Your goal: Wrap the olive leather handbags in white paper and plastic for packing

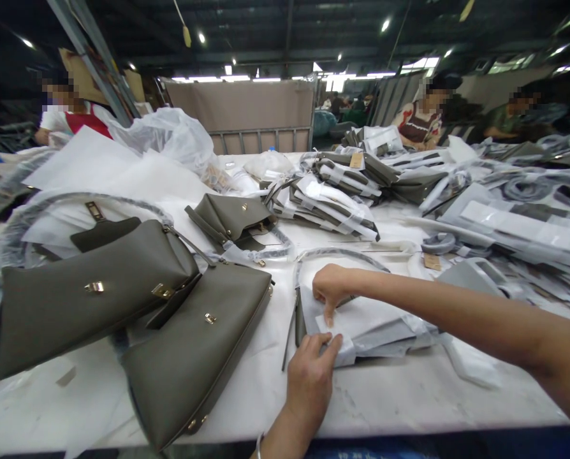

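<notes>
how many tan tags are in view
2 visible: one tan rectangular tag on the heaped, partly wrapped olive-green bags at the back, another just beyond the person's bare right forearm. More may be hidden in the heaps.

I log remotely: front handbag, smooth leather-look; its clasp, shiny metal; wrapping right of handbag, matt paper.

A white-wrapped bag lies flat; its bare edge seems olive.
</notes>
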The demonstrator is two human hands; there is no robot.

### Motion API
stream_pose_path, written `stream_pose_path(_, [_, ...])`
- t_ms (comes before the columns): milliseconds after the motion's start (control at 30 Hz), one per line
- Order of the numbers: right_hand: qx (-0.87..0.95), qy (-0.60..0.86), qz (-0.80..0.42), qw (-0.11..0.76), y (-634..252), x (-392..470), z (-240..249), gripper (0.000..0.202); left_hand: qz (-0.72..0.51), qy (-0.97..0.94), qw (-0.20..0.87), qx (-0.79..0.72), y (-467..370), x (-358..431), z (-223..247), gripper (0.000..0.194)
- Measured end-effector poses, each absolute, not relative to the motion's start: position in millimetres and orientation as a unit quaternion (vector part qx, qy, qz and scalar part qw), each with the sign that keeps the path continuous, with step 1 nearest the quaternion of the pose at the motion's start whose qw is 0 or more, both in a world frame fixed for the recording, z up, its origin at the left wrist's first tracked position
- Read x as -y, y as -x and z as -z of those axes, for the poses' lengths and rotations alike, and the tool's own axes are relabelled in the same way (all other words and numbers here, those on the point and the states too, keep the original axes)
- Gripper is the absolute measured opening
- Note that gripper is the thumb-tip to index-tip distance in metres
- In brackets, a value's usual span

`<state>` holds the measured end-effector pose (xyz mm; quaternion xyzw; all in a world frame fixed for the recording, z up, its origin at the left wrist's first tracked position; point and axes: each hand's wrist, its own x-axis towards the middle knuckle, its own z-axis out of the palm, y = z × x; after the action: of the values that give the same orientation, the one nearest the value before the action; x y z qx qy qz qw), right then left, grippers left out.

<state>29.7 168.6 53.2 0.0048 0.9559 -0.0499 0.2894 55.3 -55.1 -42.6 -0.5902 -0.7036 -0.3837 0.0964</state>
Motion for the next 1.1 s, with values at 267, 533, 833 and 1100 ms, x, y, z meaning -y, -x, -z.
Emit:
stream_pose_path(267, [-0.945, -0.100, 0.180, 0.254, -28.6, -201.1, -46.2, 0.055, 0.384, 0.598, 0.136, 0.690, -55.4, 54.8, 42.5, 0.036])
stream_pose_path(533, [-0.917, -0.148, 0.336, 0.159, -56.3, -206.6, -25.1, 0.051, 0.373, 0.593, 0.171, 0.693, -57.3, 55.3, 48.5, 0.037])
stream_pose_path(833, [-0.866, -0.202, 0.406, 0.211, -52.5, -202.4, 2.5, 0.034, 0.385, 0.581, 0.165, 0.698, -57.6, 53.9, 51.0, 0.035])
stream_pose_path(1100, [-0.899, -0.192, 0.355, 0.170, -46.4, -199.1, -0.8, 0.041, 0.376, 0.589, 0.160, 0.697, -57.3, 55.7, 50.1, 0.035])
